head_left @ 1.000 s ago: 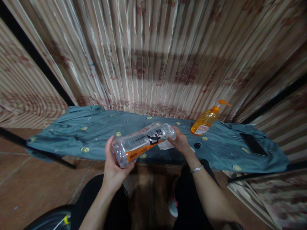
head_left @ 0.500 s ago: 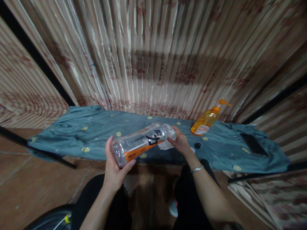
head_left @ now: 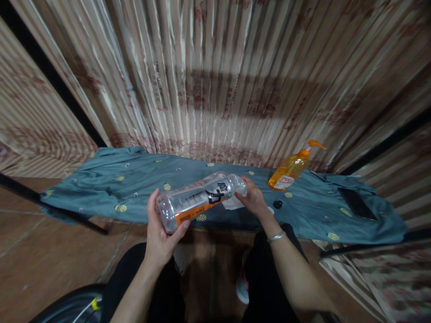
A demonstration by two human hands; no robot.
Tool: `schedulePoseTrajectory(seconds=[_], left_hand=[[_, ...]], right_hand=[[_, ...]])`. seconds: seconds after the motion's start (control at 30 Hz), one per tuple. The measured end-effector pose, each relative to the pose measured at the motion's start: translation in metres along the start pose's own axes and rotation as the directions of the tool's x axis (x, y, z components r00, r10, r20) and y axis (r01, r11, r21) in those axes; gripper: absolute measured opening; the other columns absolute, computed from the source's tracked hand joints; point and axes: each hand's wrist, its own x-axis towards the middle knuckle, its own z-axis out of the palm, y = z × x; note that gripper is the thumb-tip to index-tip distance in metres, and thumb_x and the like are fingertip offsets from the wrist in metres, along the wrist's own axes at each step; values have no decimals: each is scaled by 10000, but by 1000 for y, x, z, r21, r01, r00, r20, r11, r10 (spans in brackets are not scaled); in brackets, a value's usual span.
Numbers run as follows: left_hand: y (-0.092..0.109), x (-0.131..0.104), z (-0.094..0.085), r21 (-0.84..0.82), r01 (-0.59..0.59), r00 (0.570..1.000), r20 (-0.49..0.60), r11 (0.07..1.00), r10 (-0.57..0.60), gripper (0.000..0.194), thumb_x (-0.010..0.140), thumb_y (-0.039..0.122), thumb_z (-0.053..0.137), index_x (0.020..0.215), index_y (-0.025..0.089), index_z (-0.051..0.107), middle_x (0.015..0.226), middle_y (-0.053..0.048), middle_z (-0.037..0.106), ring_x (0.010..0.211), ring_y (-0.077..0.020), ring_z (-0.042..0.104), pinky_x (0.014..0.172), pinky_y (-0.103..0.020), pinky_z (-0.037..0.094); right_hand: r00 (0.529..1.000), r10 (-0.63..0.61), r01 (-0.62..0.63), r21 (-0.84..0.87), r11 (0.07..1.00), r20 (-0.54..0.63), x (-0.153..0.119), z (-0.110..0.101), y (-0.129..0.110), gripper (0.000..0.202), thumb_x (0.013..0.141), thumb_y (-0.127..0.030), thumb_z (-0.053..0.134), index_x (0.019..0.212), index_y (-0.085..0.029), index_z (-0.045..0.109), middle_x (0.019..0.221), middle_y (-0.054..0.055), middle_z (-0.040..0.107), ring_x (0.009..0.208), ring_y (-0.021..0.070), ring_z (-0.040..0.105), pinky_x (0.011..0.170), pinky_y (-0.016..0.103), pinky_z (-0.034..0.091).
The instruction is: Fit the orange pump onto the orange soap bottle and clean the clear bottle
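Note:
A clear plastic bottle with an orange and black label lies sideways between my hands above the cloth, its neck toward the right. My left hand is wrapped around the bottle's base end, thumb on the near side. At the neck end, my right hand is closed, with its fingers partly hidden. A piece of white tissue shows below the neck; whether the right hand touches it I cannot tell. Just right of that hand, a small black round object lies on the cloth.
A pump bottle of orange liquid stands at the back right. A dark phone lies at the right end. Blue-green patterned cloth covers the narrow table. Behind hangs a striped curtain, with dark metal poles at the sides.
The plastic bottle has rolled very slightly in my hands, its label lettering shifted a little. Both hands keep nearly the same places and grips.

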Motion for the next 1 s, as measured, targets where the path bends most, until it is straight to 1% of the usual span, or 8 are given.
schedulePoseTrajectory(seconds=[0.1,0.27,0.37,0.53,0.73,0.83,1.0], left_hand=[[0,0,1,13,-22,1000,-11,1000,22,943,788,569,754,1554,222,326,1333,-144,546,1169,-306,625,1015,-470,520],[-1,0,1,47,-51,998,-28,998,52,932,792,592,739,1551,225,341,1361,-144,526,1199,-313,604,1072,-493,478],[-1,0,1,51,-64,997,-33,997,66,932,787,599,742,1544,224,350,1342,-141,533,1176,-307,612,1063,-492,483],[1,0,0,42,-51,998,-30,998,52,935,777,593,750,1542,232,352,1327,-137,547,1157,-307,622,1047,-489,496],[2,1,1,45,-47,998,-39,998,49,941,761,605,756,1530,224,371,1329,-140,539,1191,-317,605,1073,-504,477],[2,1,0,41,-42,999,-33,998,44,947,762,604,755,1533,221,360,1326,-139,544,1179,-313,614,1056,-491,492],[1,1,-1,30,-73,997,0,997,73,937,792,556,752,1554,226,318,1320,-141,558,1148,-300,634,1003,-460,526]], right_hand=[[1000,2,-2,-8,1000,10,0,1,1,576,796,-264,714,1343,-211,541,1293,142,706,1200,321,691,1028,484,554],[1000,5,-4,-18,1000,9,0,2,3,606,792,-266,715,1363,-186,530,1331,165,689,1234,331,675,1047,502,542],[1000,7,-7,-14,1000,6,-1,3,4,605,793,-266,716,1365,-194,532,1320,158,697,1221,324,683,1035,496,550],[1000,-1,1,-11,1000,-5,-1,4,5,611,790,-253,714,1371,-206,533,1330,152,693,1221,315,684,1042,486,548],[1000,6,-6,-20,1000,-5,-1,5,7,656,787,-256,714,1407,-182,511,1363,184,674,1256,344,666,1069,527,532],[1000,-4,4,-24,1000,-14,-1,6,8,660,790,-263,715,1413,-192,511,1373,178,670,1258,345,666,1076,533,528],[1000,0,0,-32,1000,-8,-1,5,7,632,792,-278,716,1390,-186,531,1356,175,680,1251,343,670,1064,519,539]])
